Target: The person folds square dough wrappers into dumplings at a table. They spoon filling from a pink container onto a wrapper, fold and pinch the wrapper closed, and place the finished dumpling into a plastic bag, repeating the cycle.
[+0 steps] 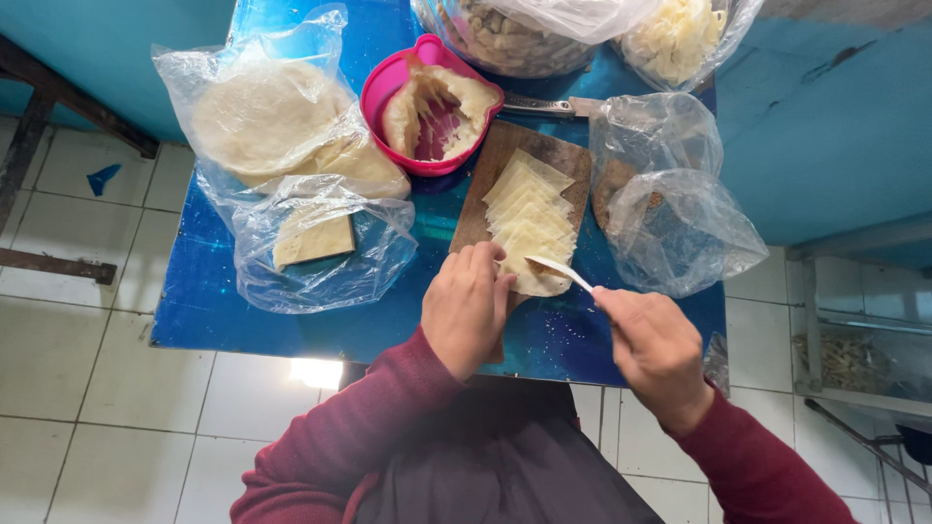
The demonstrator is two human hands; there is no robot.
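Landmark: the wooden board (pixel 485 184) lies on a blue table (pixel 204 311); every place below is given from this board.
Dough sheets: a fanned stack of pale square dough sheets (pixel 529 209) runs down the board's length, the nearest sheet overhanging the board's near end.
Left hand: the left hand (pixel 466 306) rests over the board's near end, fingers curled together, fingertips pressing on the edge of the nearest sheet.
Right hand: the right hand (pixel 655 344) is off the board's near right corner, fingers closed around the handle of a white utensil (pixel 561 272).
Utensil: its tip lies across the nearest sheet at the board's near end; whether it is a knife or a spoon cannot be told.
Pink bowl: a pink bowl (pixel 383 87) touches the board's far left corner and holds pale dough.
Bags to the left: two clear bags lie left of the board, the farther one with round flat dough (pixel 262 116), the nearer one with a square stack of sheets (pixel 313 238).
Bags to the right: crumpled clear bags (pixel 680 213) sit just beside the board's right edge.
Beyond the board: a metal knife (pixel 544 105) lies just past the far end, and behind it stand two bagged heaps of food (pixel 582 29).
Sleeves: dark red sleeves (pixel 340 437) cover both arms, on the near side of the board.
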